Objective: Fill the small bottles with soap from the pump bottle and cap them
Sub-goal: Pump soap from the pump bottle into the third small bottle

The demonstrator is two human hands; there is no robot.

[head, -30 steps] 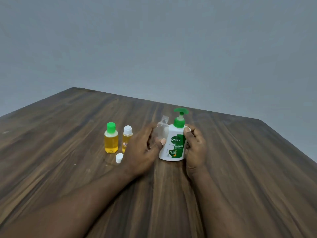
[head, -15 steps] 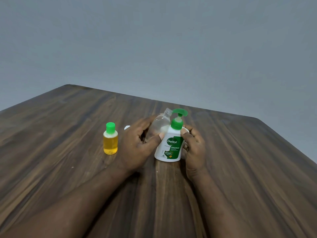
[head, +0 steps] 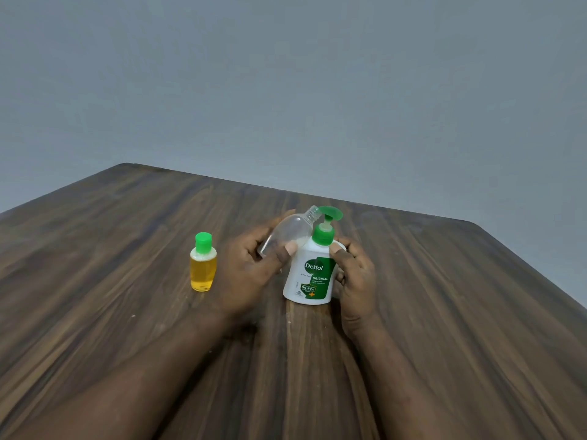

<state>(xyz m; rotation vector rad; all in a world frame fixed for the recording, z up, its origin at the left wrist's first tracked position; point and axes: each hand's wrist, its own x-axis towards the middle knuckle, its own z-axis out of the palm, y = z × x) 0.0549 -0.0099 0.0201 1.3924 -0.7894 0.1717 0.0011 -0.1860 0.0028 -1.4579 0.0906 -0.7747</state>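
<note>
A white Dettol pump bottle (head: pixel 309 274) with a green pump head stands mid-table. My right hand (head: pixel 354 274) grips its right side, thumb near the green collar. My left hand (head: pixel 254 271) holds an empty clear small bottle (head: pixel 287 231), uncapped and tilted so its open neck points at the pump's spout. A small bottle (head: pixel 203 265) full of yellow soap, with a green cap, stands upright to the left of my left hand. The second filled bottle and the loose white cap are hidden behind my left hand.
The dark wooden table (head: pixel 444 312) runs out to a far edge against a grey wall, with its right edge slanting towards me.
My left hand has lifted and tilted the clear bottle until its neck is next to the pump spout. The white-capped bottle and loose cap have gone out of sight behind that hand.
</note>
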